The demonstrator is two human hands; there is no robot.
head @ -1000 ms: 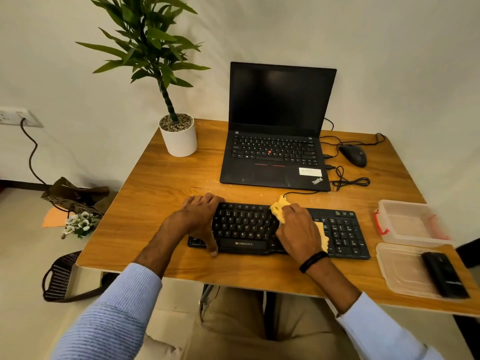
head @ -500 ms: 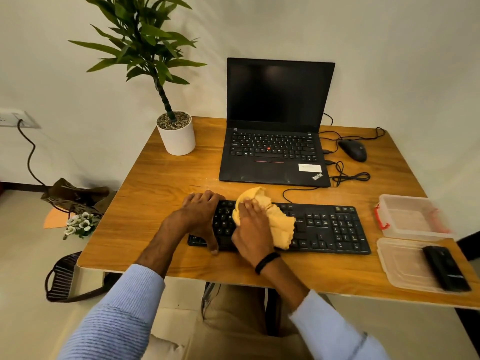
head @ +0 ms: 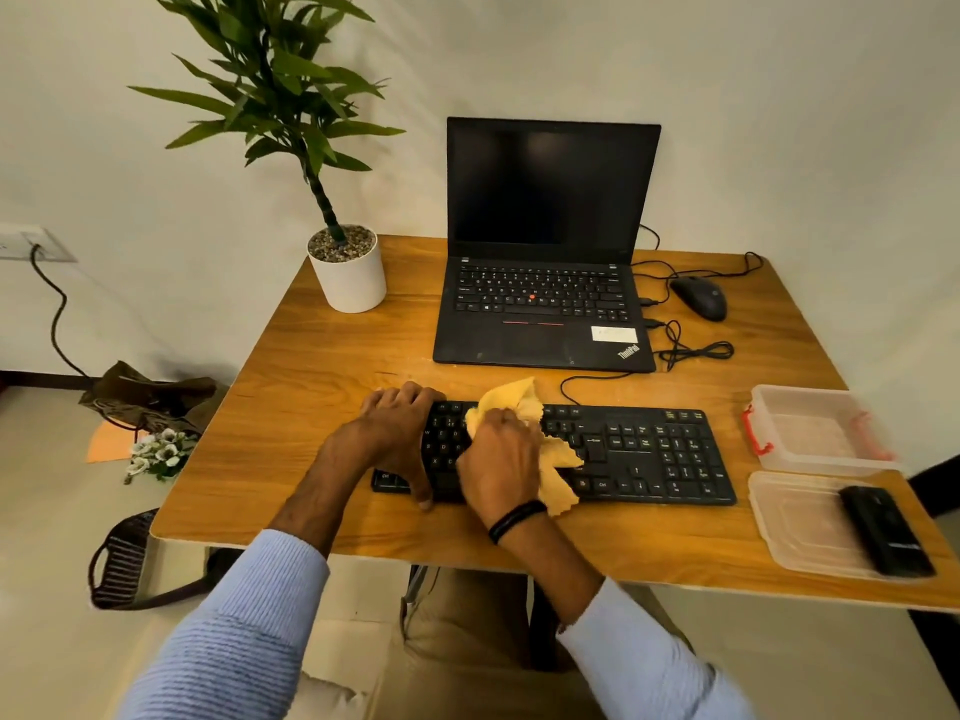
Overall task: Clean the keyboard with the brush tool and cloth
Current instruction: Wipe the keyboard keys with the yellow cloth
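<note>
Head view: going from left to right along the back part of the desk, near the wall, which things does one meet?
Potted plant → laptop → mouse.

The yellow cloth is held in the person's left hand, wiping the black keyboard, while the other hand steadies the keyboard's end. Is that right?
Not quite. The cloth is held in the right hand, not the left. It wipes the black keyboard while the left hand steadies the keyboard's end. The head view shows this.
</note>
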